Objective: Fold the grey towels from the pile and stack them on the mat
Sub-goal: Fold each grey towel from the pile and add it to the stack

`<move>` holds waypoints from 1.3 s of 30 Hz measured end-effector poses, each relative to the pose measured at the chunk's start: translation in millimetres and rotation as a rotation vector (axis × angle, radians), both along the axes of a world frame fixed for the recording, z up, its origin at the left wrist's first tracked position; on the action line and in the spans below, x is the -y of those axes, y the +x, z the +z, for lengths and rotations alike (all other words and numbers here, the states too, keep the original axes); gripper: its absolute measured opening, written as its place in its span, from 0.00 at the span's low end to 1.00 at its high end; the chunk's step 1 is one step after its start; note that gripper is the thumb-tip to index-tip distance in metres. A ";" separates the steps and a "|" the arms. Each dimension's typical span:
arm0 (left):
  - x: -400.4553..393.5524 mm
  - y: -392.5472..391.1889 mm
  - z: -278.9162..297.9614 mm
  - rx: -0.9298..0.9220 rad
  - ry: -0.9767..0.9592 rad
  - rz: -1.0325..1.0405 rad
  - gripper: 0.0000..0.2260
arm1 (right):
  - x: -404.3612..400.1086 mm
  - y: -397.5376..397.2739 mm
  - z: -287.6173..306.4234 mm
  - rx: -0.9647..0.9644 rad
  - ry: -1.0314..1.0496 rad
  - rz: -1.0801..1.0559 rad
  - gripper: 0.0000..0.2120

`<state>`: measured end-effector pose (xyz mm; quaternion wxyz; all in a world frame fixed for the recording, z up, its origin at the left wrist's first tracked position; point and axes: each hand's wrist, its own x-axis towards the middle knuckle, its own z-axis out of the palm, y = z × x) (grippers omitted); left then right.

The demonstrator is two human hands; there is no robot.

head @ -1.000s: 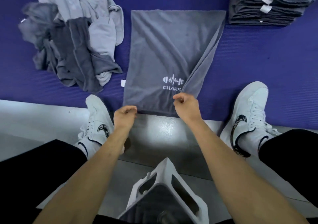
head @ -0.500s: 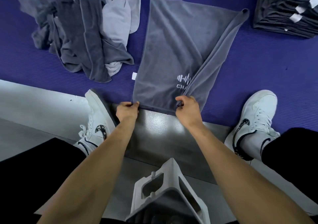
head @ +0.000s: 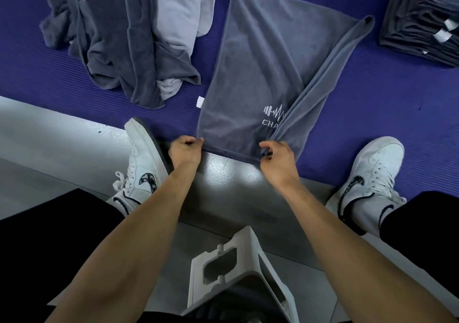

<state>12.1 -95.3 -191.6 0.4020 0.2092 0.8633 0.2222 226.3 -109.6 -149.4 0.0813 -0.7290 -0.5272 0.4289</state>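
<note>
Grey terry cloth fills the middle of my view: one grey towel [head: 260, 74] lies spread on the purple mat [head: 372, 114], its long axis running away from me and leaning a little to the right at the far end. White print sits near the towel's near edge, a barbell-and-pulse logo above letters I can read only as "CHA"; the rest is covered by a strip of the towel's right side, which is drawn diagonally from the far right corner down to my right hand [head: 278, 158]. A small white tag [head: 200, 102] pokes out at the towel's left edge; I cannot read anything on it.

My left hand [head: 185, 152] pinches the towel's near left corner, fingers curled tight. My right hand pinches the near edge further right, gripping the gathered strip together with the hem. That near edge overhangs the mat onto the grey floor [head: 231, 173].

Left of the towel lies the loose pile [head: 129, 39] of grey towels. Right of the towel, at the far corner, stands the folded stack [head: 422, 29], with white tags showing on its side. White sneakers [head: 141, 163] with a dark swoosh flank the towel's near edge.
</note>
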 end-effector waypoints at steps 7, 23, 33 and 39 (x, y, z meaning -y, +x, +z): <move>6.2 -6.8 -7.1 0.039 0.007 0.089 0.05 | -2.1 -1.7 -1.0 -0.009 0.017 -0.022 0.21; 6.7 -9.8 19.9 0.070 0.052 -0.158 0.03 | 5.1 34.4 22.7 0.147 0.252 0.287 0.17; -2.1 21.3 97.3 0.146 0.387 -0.553 0.08 | -0.2 72.5 58.3 0.145 0.391 0.340 0.08; -19.7 24.8 132.1 0.041 0.453 -0.844 0.08 | -7.8 83.3 80.4 0.119 0.554 0.250 0.05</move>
